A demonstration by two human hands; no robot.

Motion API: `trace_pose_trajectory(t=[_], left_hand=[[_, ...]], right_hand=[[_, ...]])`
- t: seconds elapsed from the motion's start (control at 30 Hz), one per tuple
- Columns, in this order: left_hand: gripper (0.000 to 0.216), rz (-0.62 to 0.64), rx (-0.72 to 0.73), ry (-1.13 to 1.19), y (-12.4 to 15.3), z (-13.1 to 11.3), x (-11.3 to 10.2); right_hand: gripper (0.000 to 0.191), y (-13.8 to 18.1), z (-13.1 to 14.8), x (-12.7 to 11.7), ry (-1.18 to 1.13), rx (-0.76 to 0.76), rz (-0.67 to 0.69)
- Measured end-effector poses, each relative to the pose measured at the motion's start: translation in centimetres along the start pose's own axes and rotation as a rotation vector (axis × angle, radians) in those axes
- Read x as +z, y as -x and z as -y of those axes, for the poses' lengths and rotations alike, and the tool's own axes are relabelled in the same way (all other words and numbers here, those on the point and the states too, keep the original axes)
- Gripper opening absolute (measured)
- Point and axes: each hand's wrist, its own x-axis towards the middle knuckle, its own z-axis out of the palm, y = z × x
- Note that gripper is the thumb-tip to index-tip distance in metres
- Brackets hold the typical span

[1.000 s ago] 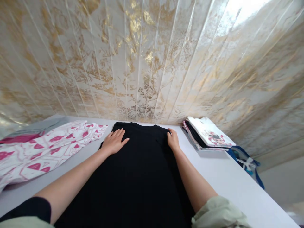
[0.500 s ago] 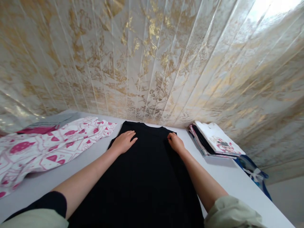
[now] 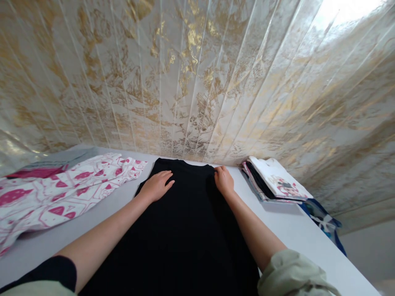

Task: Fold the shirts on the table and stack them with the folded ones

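Observation:
A black garment (image 3: 182,230) lies spread lengthwise on the white table (image 3: 296,230), its far end near the wall. My left hand (image 3: 157,185) rests flat on the garment's far left part, fingers stretched out and together. My right hand (image 3: 224,180) sits at the far right edge of the garment with its fingers curled onto the cloth, apparently pinching the fabric edge.
A white cloth with pink patterns (image 3: 58,193) lies on the table at the left. A stack of folded clothes (image 3: 276,181) with a printed white one on top sits at the right, a blue item (image 3: 324,218) beside it. A gold-marbled wall (image 3: 197,82) backs the table.
Both hands stay at the garment's far end; the right hand has shifted slightly towards its edge. The view has moved a little.

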Motion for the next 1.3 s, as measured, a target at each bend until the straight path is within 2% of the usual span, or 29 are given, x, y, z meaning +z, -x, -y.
trace_pose_trajectory(t=[0.1, 0.17, 0.27, 0.37, 0.4, 0.53, 0.57, 0.7, 0.77, 0.9, 1.1, 1.3], left_hand=[[0.049, 0.010, -0.004, -0.019, 0.0, -0.1, -0.1], [0.049, 0.016, -0.004, -0.026, 0.0, -0.2, -0.2], [0.049, 0.018, 0.004, -0.032, 0.1, -0.2, -0.2], [0.048, 0.018, 0.006, -0.032, 0.1, -0.2, -0.2], [0.048, 0.017, 0.007, -0.033, 0.1, -0.1, -0.1], [0.048, 0.008, 0.025, -0.035, 0.0, 0.0, 0.0], [0.048, 0.006, 0.026, -0.032, 0.0, 0.0, 0.1], [0.048, 0.009, 0.022, -0.013, 0.1, 0.2, 0.2], [0.048, 0.008, 0.025, -0.012, 0.1, 0.2, 0.2], [0.047, 0.008, 0.022, -0.023, 0.1, 0.0, 0.0], [0.049, 0.062, 0.022, -0.041, 0.1, -0.4, -0.5], [0.051, 0.231, -0.046, -0.106, 0.1, -1.3, -1.4]], right_hand=[[0.037, -0.6, 1.7, 0.8, -0.070, -0.214, 0.147], [0.043, -0.9, 2.8, 2.2, -0.096, -0.278, 0.236], [0.054, -1.5, 4.0, 3.9, -0.055, -0.146, 0.246], [0.059, -2.0, 5.1, 4.5, -0.023, -0.010, 0.247], [0.059, -2.0, 5.5, 4.6, -0.024, -0.018, 0.234], [0.056, -1.7, 7.3, 4.8, -0.074, -0.262, 0.198], [0.055, -1.7, 7.6, 4.9, -0.078, -0.271, 0.206], [0.056, -1.3, 7.9, 4.8, -0.028, -0.029, 0.161], [0.058, -0.1, 7.8, 4.7, -0.026, -0.054, 0.134], [0.061, 3.8, 7.1, 4.2, -0.062, -0.291, 0.167], [0.061, 9.1, 4.3, 2.3, -0.026, -0.322, 0.211], [0.060, 14.7, 1.3, 0.4, -0.020, -0.445, 0.214]])
